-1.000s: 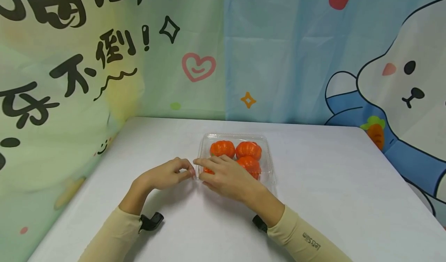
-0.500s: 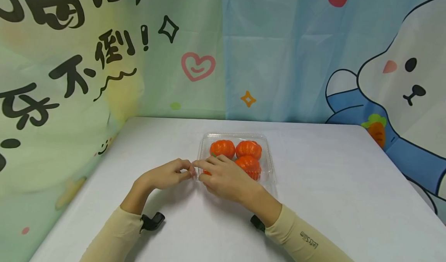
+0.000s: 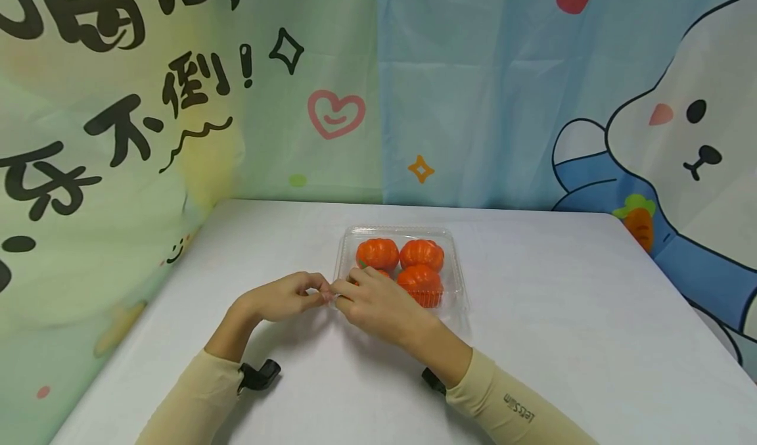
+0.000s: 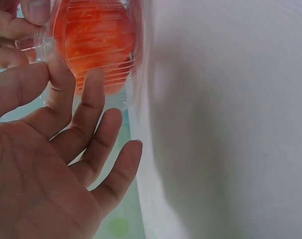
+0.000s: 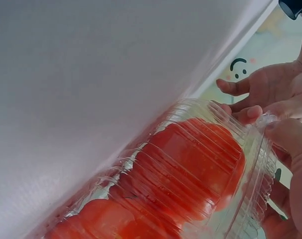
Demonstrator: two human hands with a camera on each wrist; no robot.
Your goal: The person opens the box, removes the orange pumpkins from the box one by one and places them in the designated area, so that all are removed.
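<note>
A clear plastic clamshell box (image 3: 454, 261) lies on the white table, with several orange pumpkin-shaped pieces (image 3: 422, 254) inside. At the box's near left corner, my left hand (image 3: 290, 297) pinches the clear plastic edge (image 4: 44, 47) between thumb and index finger; its other fingers are spread beside the ribbed wall. My right hand (image 3: 381, 307) reaches across the front of the box and pinches the same corner, its thumb (image 5: 285, 132) on the plastic rim. Fingertips of both hands almost meet there. The right hand hides part of the front left pumpkin piece.
The white table (image 3: 568, 300) extends around the box on all sides. Behind it hangs a printed cloth (image 3: 449, 90) with cartoon drawings. A black wrist camera mount (image 3: 259, 375) is on the left forearm, and another (image 3: 434, 380) on the right.
My right hand's fingers have drawn in from over the box to the corner, next to the left fingertips. More of the front left pumpkin piece shows. The left hand and the box stay put.
</note>
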